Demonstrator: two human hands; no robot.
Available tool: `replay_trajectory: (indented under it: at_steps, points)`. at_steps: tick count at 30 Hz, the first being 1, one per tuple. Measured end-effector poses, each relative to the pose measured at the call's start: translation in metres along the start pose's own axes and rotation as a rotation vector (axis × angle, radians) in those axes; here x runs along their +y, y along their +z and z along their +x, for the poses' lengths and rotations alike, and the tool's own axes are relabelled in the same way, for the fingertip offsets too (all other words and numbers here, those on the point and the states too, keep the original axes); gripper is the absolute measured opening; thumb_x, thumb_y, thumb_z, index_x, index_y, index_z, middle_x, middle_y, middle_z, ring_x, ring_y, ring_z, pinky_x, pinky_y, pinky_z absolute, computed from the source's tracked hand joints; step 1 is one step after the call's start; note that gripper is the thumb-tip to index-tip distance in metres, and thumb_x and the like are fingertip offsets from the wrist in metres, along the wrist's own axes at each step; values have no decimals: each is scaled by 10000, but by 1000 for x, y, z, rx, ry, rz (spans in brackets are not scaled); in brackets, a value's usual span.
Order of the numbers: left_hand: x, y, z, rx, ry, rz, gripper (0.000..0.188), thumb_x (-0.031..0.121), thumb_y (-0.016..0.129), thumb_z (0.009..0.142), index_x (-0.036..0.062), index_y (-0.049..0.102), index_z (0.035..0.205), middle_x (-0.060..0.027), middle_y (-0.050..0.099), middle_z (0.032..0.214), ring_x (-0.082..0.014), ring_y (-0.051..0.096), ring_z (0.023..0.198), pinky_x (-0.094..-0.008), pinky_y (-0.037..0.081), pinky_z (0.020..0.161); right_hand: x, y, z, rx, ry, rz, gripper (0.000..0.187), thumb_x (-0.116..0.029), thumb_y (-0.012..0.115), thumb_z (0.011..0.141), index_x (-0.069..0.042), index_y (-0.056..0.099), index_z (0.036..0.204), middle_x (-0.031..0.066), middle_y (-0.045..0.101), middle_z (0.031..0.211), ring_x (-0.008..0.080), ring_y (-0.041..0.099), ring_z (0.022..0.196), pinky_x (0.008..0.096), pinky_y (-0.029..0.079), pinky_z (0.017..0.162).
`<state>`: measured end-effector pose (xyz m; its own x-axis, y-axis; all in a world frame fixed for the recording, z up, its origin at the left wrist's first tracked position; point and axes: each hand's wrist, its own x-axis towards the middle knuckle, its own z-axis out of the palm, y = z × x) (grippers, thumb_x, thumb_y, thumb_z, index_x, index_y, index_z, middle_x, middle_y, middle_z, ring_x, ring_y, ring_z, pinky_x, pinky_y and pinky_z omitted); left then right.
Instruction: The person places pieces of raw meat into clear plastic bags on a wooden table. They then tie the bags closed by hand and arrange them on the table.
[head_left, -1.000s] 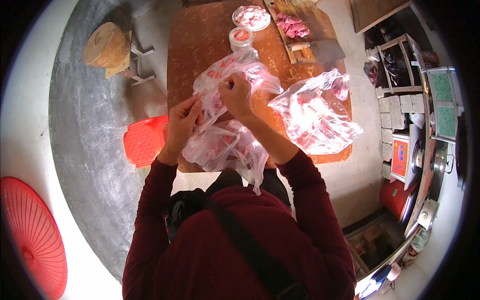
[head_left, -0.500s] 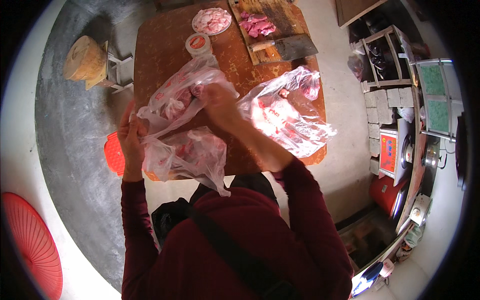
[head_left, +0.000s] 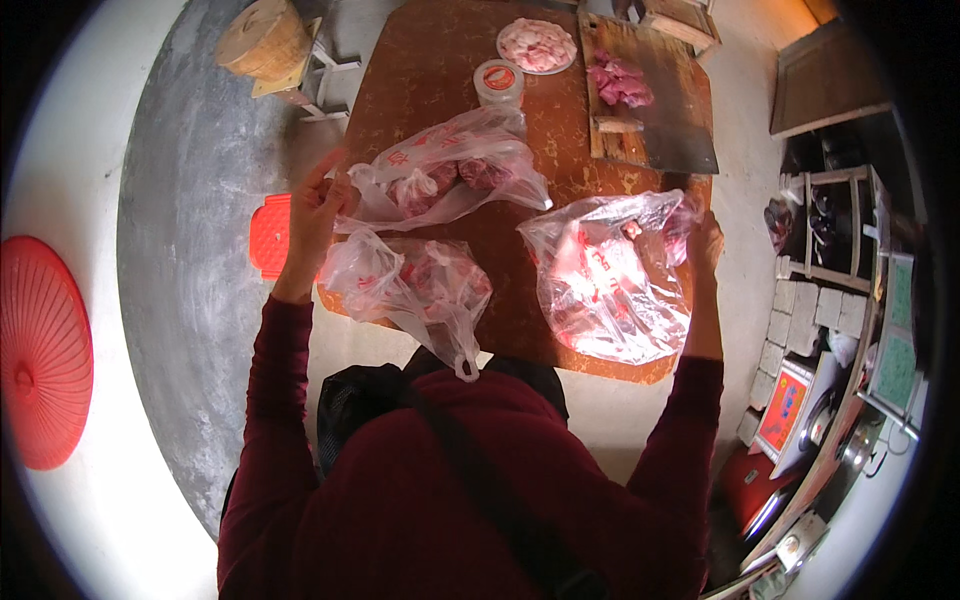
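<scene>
Three clear plastic bags with raw meat lie on the brown table. At the left edge of the upper-left bag [head_left: 440, 165], my left hand [head_left: 315, 215] grips the plastic, its index finger raised and blurred. Dark red meat [head_left: 485, 172] shows inside that bag. Closer to me, the lower-left bag [head_left: 425, 280] rests with its handles trailing toward the table's front edge. My right hand [head_left: 706, 245] has its fingers closed at the right edge of the right bag [head_left: 610, 275], which holds pale and red meat under bright light. Part of its fingers is hidden.
On the far side of the table [head_left: 420, 80] stand a plate of pale diced meat [head_left: 537, 46] and a round lidded tub [head_left: 499, 82]. A cutting board [head_left: 640, 90] carries red meat pieces [head_left: 620, 82] and a cleaver [head_left: 675, 140]. A red stool [head_left: 270, 238] stands left.
My right hand has left the upper-left bag and moved right to the right bag's edge. The upper-left bag now lies flatter. The whole view has shifted.
</scene>
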<state>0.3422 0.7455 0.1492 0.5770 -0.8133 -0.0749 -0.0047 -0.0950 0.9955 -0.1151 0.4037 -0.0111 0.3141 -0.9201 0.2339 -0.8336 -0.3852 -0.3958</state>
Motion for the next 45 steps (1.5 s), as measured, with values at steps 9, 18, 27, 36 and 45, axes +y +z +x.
replay_trajectory:
  at_steps: [9, 18, 27, 36, 45]
  points:
    - [2, 3, -7, 6, 34, -24, 517, 41, 524, 887, 111, 355, 1370, -14, 604, 908, -15, 398, 592, -155, 347, 554, -196, -111, -40, -171, -82, 368, 134, -72, 554, 830, 13, 556, 933, 165, 547, 613, 192, 587, 550, 338, 438, 497]
    - [3, -6, -4, -184, 59, 29, 597, -17, 494, 874, 141, 283, 1410, -17, 585, 1093, 0, 395, 646, -139, 345, 578, -348, 29, -44, -765, 197, 1245, 101, -85, 593, 785, -10, 533, 754, 16, 551, 664, 85, 506, 544, 239, 404, 436]
    - [3, -11, -1, -207, 145, -43, 572, -67, 467, 842, 107, 355, 1375, -21, 615, 1051, 11, 438, 665, -143, 366, 614, -356, 157, -24, -455, -13, 502, 93, -87, 560, 777, -6, 591, 814, 113, 587, 690, 235, 582, 654, 347, 470, 615]
    - [9, -30, 33, -230, 169, -86, 495, -44, 438, 877, 112, 402, 1345, -7, 613, 1007, 1, 414, 679, -150, 345, 607, -281, 103, -3, -535, 105, 9, 654, -440, 582, 800, 13, 426, 1246, 249, 432, 1271, 398, 399, 1185, 502, 316, 959]
    - [24, -15, 65, -289, 219, -59, 412, 3, 486, 889, 74, 464, 1295, -11, 625, 947, -29, 464, 710, -176, 384, 638, -264, 114, -25, -506, -137, -92, 549, -420, 632, 771, 57, 535, 1024, 260, 572, 988, 388, 558, 961, 453, 446, 768]
